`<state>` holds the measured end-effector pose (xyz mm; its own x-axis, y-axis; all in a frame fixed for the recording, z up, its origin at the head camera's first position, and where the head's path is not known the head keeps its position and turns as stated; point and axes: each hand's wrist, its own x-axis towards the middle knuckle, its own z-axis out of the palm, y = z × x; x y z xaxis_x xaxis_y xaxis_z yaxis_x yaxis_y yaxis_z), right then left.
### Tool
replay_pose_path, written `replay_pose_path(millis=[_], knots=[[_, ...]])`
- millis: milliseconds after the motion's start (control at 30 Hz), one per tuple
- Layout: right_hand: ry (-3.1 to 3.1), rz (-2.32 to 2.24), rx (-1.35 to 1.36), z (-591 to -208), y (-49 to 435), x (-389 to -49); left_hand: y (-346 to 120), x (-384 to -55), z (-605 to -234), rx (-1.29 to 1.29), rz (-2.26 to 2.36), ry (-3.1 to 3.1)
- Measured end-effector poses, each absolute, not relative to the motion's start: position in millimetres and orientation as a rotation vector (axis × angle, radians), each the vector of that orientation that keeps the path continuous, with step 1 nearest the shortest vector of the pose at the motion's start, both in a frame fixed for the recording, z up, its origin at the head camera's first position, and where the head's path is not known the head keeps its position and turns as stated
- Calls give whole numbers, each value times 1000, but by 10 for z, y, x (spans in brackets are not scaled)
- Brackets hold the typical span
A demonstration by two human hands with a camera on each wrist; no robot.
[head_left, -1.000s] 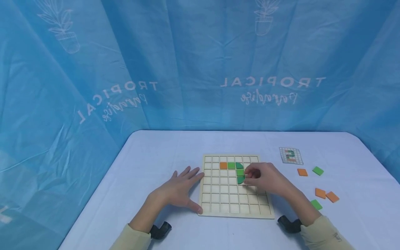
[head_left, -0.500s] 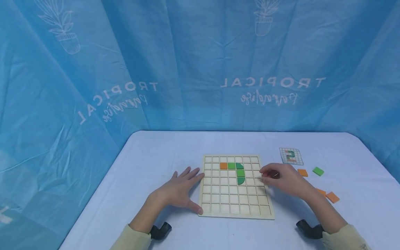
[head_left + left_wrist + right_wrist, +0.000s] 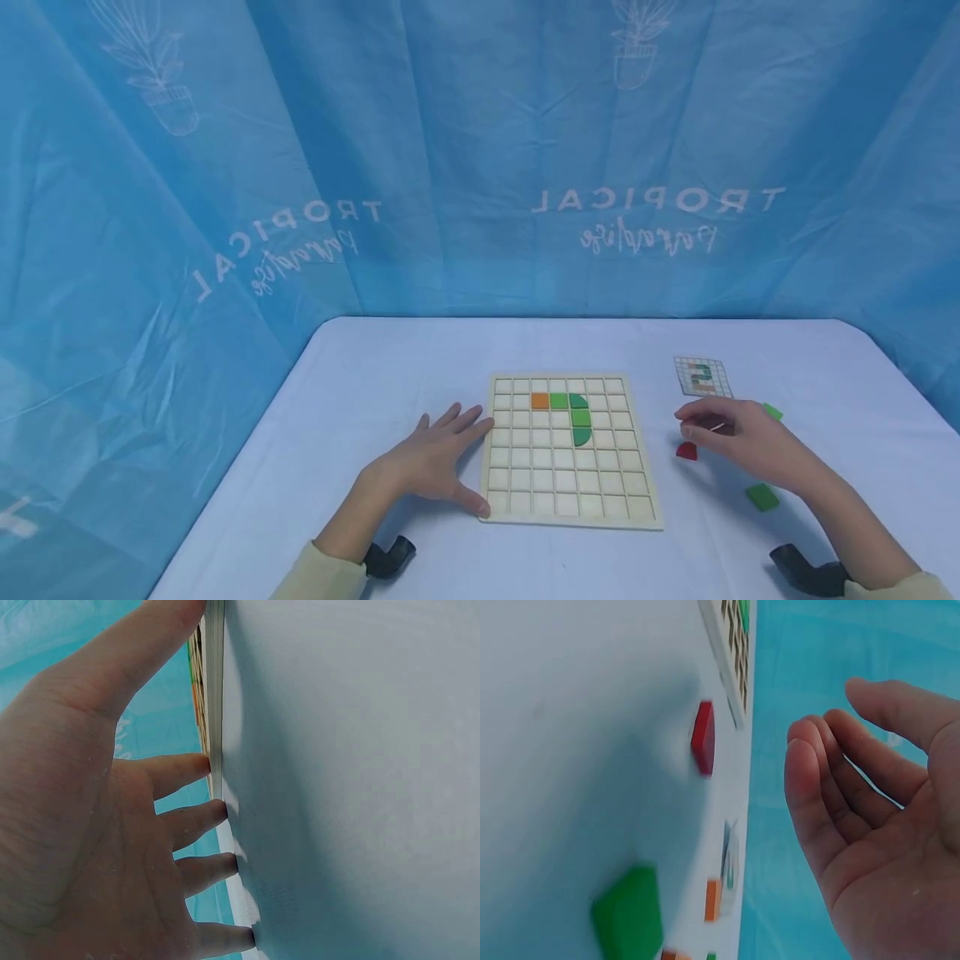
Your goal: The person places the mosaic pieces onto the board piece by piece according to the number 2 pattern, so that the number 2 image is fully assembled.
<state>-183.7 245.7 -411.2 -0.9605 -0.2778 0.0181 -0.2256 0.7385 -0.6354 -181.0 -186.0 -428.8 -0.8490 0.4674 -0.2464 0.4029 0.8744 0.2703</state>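
Observation:
A pale gridded wooden board (image 3: 555, 482) lies on the table. An orange square tile (image 3: 540, 401), a light green square (image 3: 581, 417) and dark green rounded pieces (image 3: 582, 436) sit in its cells. My left hand (image 3: 423, 465) rests with spread fingers at the board's left edge, thumb by the near corner. To the right of the board, my right hand (image 3: 753, 442) hovers above the table, fingers loosely bent and holding nothing. Just below its fingertips lies a red rounded piece (image 3: 686, 452), apart from the hand in the right wrist view.
Behind the right hand lies a small card (image 3: 702, 377) printed with a coloured grid pattern. Green tiles (image 3: 762, 497) lie around that hand. An orange tile (image 3: 713, 900) shows in the right wrist view. A blue curtain (image 3: 480, 167) hangs beyond the table.
My right hand has moved right, from the green pieces on the board to over the table. The red piece, earlier at its fingertips, now lies on the table. The left hand stays put.

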Motion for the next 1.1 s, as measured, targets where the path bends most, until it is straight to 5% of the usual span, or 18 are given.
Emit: replay_pose_path(millis=[1100], knots=[[2759, -846, -221, -4349, 3199, -1464, -1850, -1807, -4281, 631, 291, 2734]])
